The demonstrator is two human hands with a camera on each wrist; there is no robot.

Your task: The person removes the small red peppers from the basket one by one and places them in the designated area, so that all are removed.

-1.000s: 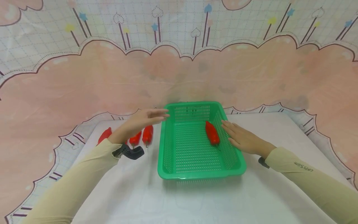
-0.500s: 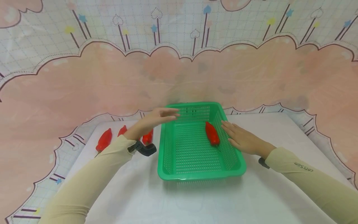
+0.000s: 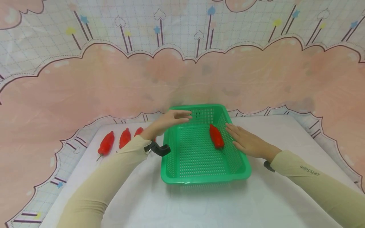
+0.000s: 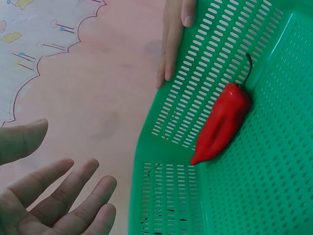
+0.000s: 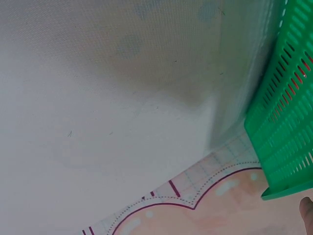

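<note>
A green plastic basket (image 3: 202, 180) with slotted walls stands on the white table. Inside it, along the right wall, lies a long red pepper (image 3: 216, 136) with a dark stem; the left wrist view shows this pepper (image 4: 225, 120) close up. My left hand (image 3: 167, 122) is over the basket's back left corner with its fingers extended and nothing in its grasp. At the right rim, my right hand (image 3: 251, 142) lays its straight fingers against the basket's edge. Only a fingertip (image 5: 307, 218) of it enters the right wrist view.
Left of the basket lie more red peppers: one at the far left (image 3: 106, 144), another beside it (image 3: 124, 138) and a third (image 3: 138, 131) partly behind my left arm. A sliver of red shows beyond my left wrist. A patterned cloth (image 3: 182, 76) rises behind the table.
My left hand has moved right, from beside the basket's left rim to above its back left corner, uncovering peppers on the left. The right hand and the basket have stayed put.
</note>
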